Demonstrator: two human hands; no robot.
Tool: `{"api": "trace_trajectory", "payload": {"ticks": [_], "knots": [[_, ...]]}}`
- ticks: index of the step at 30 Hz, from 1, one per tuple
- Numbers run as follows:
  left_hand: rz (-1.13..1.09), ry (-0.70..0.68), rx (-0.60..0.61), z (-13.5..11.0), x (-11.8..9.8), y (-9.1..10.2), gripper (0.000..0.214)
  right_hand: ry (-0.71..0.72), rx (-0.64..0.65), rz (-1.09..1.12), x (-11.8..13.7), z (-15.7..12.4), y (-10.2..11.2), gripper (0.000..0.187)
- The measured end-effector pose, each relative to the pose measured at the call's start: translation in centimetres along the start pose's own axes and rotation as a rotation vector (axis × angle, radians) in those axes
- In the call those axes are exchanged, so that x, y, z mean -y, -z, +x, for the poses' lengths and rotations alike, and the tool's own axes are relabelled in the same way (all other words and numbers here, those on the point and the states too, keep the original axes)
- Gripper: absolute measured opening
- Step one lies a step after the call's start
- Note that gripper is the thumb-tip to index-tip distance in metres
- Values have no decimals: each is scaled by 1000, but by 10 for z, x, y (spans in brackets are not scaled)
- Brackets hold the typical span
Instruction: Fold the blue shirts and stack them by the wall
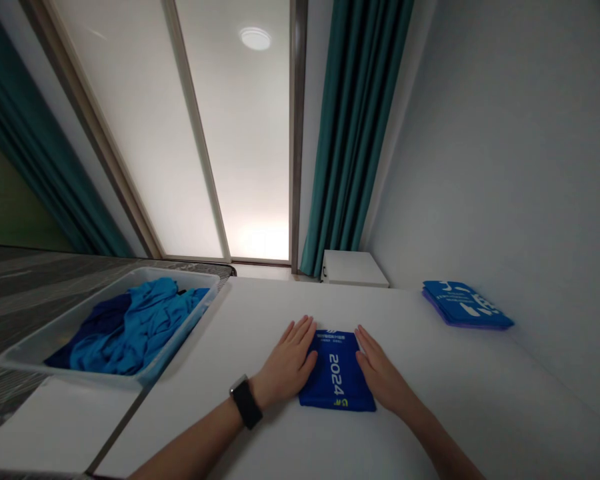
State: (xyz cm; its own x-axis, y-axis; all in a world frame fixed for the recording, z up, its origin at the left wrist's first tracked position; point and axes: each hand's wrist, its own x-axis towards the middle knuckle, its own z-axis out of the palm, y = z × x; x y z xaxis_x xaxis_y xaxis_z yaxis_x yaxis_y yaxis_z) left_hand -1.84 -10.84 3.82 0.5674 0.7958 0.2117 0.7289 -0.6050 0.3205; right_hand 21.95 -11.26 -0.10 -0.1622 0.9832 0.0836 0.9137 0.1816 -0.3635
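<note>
A dark blue folded shirt [337,370] with white "2024" print lies flat on the white table [260,440] in front of me. Along its left edge rests my left hand [293,360], fingers stretched out and thumb on the cloth. My right hand [380,370] lies against the right edge, its fingers also straight and the thumb touching the fabric. Neither hand grips the shirt. A black-banded watch [246,401] is on my left wrist.
To the left, a translucent plastic bin [145,381] holds crumpled blue clothes [150,327]. Folded blue garments [465,305] are stacked at the table's right, near the wall [505,167]. Beyond the far edge stand a white cabinet [355,267] and a teal curtain [357,133].
</note>
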Motion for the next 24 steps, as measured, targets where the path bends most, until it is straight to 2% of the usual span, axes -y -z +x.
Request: {"api": "trace_trajectory", "payload": {"ticks": [3, 6, 9, 14, 20, 24], "knots": [[56, 38, -24, 2, -14, -12, 55, 94, -77, -125, 17, 3, 1, 55], [73, 36, 11, 3, -25, -27, 57, 195, -54, -223, 40, 0, -7, 56], [77, 43, 7, 1, -29, -37, 59, 195, -23, -258, 50, -3, -15, 56], [96, 74, -28, -4, -27, -38, 62, 145, -15, -275, 48, -4, -16, 55], [87, 83, 46, -12, -20, -30, 74, 95, -9, -246, 50, -5, -16, 56], [58, 77, 76, -15, -16, -27, 72, 57, -72, -130, 35, 0, -21, 55]]}}
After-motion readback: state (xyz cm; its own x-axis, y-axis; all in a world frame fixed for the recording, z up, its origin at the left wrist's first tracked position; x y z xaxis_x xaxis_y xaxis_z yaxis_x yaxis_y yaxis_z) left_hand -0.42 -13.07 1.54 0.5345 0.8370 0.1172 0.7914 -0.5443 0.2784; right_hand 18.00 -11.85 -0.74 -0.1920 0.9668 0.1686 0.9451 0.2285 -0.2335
